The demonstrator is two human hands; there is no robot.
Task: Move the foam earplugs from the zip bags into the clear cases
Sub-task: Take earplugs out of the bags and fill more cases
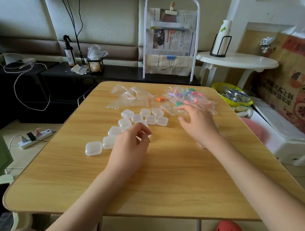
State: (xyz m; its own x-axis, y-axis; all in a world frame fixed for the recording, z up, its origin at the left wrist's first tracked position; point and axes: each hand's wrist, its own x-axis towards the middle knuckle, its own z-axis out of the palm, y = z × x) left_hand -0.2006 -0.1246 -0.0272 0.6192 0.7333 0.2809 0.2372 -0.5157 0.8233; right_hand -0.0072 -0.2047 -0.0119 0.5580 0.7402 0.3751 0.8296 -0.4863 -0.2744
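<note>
Barely begun, by the look of it: flat, empty-looking zip bags (pixel 131 97) lying left of the filled zip bags (pixel 189 97), yet no colour visible in any of the clear cases (pixel 130 126), all seemingly shut; whether any earplug has gone in cannot be told. Most of the work judged to be ahead. Foam earplugs (pixel 179 94) seen as small stubby pieces, pink, purple, green, bunched inside crinkled clear bags with red zip strips at the far right of the wooden table (pixel 163 177); an orange pair (pixel 159 99) just left of that pile, bagged or loose unclear. Cases nearer than the filled bags, clustered toward the table's left. Right hand (pixel 198 122) spread open, fingertips at the near edge of the filled bags, gripping nothing plainly. Left hand (pixel 131 146) over the cases, fingers curled, apparently pinching one case, though largely hidden.
</note>
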